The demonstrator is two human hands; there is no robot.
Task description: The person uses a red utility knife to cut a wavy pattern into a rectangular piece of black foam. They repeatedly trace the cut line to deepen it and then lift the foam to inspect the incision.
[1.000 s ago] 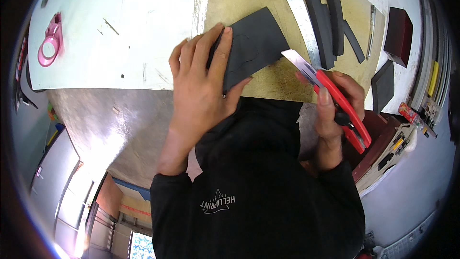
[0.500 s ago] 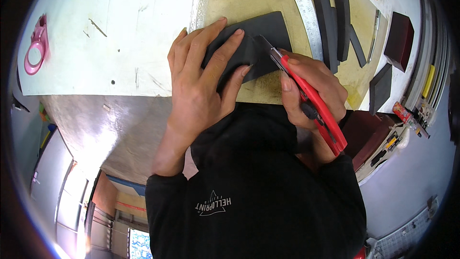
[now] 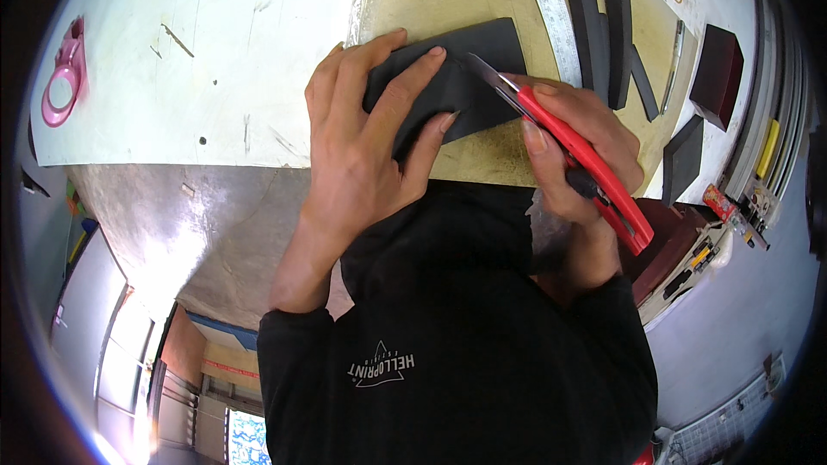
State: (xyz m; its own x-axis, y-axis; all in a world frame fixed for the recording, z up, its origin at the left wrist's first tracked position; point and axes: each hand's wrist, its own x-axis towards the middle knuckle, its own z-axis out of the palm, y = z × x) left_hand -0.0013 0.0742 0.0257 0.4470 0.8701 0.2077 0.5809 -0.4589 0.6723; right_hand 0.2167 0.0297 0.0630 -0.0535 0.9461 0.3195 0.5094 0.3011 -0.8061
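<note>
A black rectangular sheet (image 3: pixel 487 60), perhaps foam or rubber, lies slightly tilted on a yellowish cutting board (image 3: pixel 482 159). Spread over its left part, my left hand (image 3: pixel 366 129) presses it with fingers and thumb apart. My right hand (image 3: pixel 590 142) is wrapped round a red box cutter (image 3: pixel 586 151) with a black slider. The blade is out and points up and left over the middle of the sheet, its tip close to my left index finger. Whether the tip touches the surface I cannot tell.
Right of the sheet are a steel ruler (image 3: pixel 554 26), several black strips (image 3: pixel 616 43), a pen-like stick (image 3: pixel 674 69), a dark red block (image 3: pixel 718 69) and a black slab (image 3: pixel 683 159). A pink tape dispenser (image 3: pixel 65 77) sits on the white tabletop (image 3: pixel 258 95) at far left.
My right hand has shifted a little right, and the box cutter's rear end has swung right and up. My left hand keeps its place on the sheet.
</note>
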